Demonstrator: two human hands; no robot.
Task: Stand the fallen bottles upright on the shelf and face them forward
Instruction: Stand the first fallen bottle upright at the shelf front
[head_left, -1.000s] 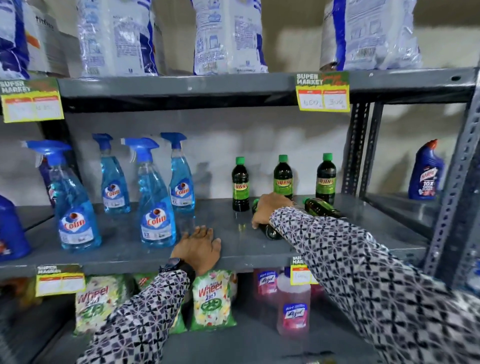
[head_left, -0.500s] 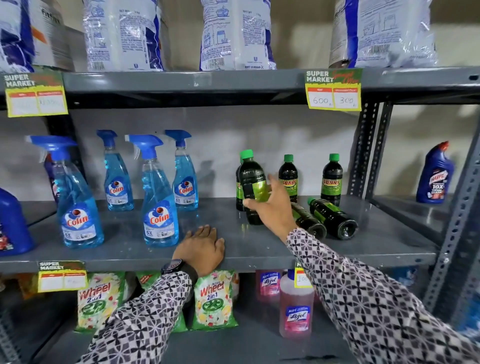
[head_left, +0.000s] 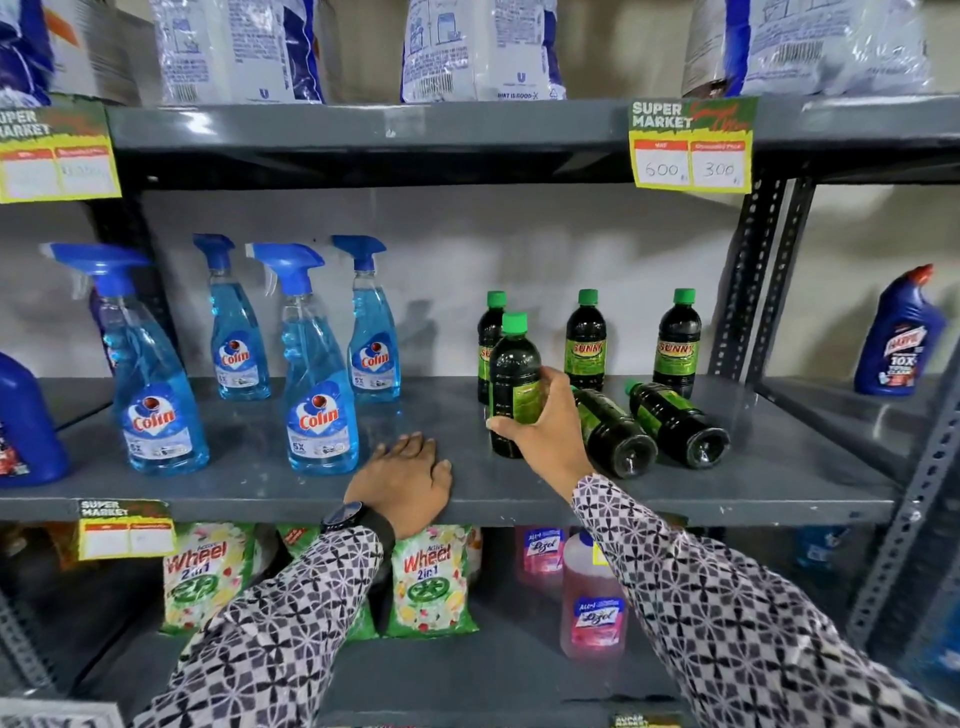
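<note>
The held bottle (head_left: 513, 384) stands upright on the grey shelf (head_left: 260, 467), dark with a green cap, its green label turned toward the right. The right hand (head_left: 540, 431) wraps its lower half, fingers closed round the label, so that grip is clamped on the bottle. Just behind it stands a second bottle (head_left: 487, 343), mostly hidden. To the right two more stand at the back, the middle bottle (head_left: 586, 340) and the far bottle (head_left: 678, 343), both showing "SUNNY" labels forward. In front of those lie two fallen bottles, the near one (head_left: 613, 431) just beside the right hand and the other (head_left: 680, 428) next to it, both with caps pointing to the back and bases toward the front edge. The left hand (head_left: 402, 480) lies flat, palm down, on the shelf's front edge, fingers spread and holding nothing. Blue spray bottles (head_left: 319, 374) stand further left
</note>
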